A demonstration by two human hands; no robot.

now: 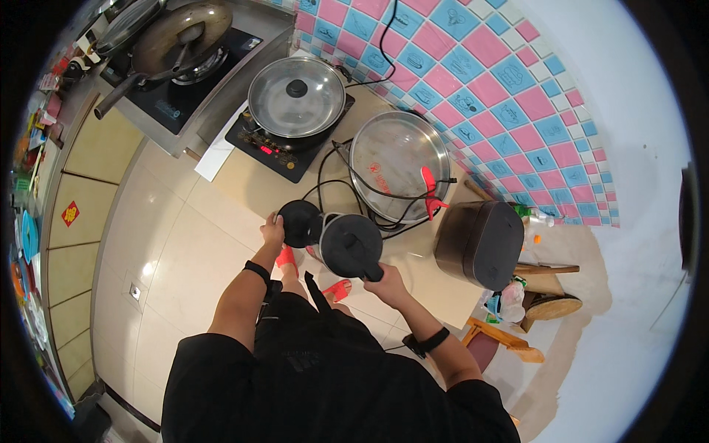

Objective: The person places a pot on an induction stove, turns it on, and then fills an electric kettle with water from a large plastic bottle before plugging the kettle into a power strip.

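Note:
My left hand [273,230] grips the outer edge of a flat round black kettle base [298,223]. In my right hand [389,285] is the handle of an electric kettle [350,245], which has a black lid and a pale body mostly hidden under it. The kettle sits just right of the base; whether the two touch, I cannot tell. Behind them, black power cords [338,183] loop over the counter and across a large steel pan with a glass lid [396,160]. A red forked piece [429,191] lies at that lid's right side.
A glass-lidded pot [297,102] stands on an induction cooker [277,158] with a lit display. To the right is a dark rice cooker [482,243]. A wok [183,41] with a ladle sits on the far-left stove. A wooden chair [501,340] stands beside the counter [243,185].

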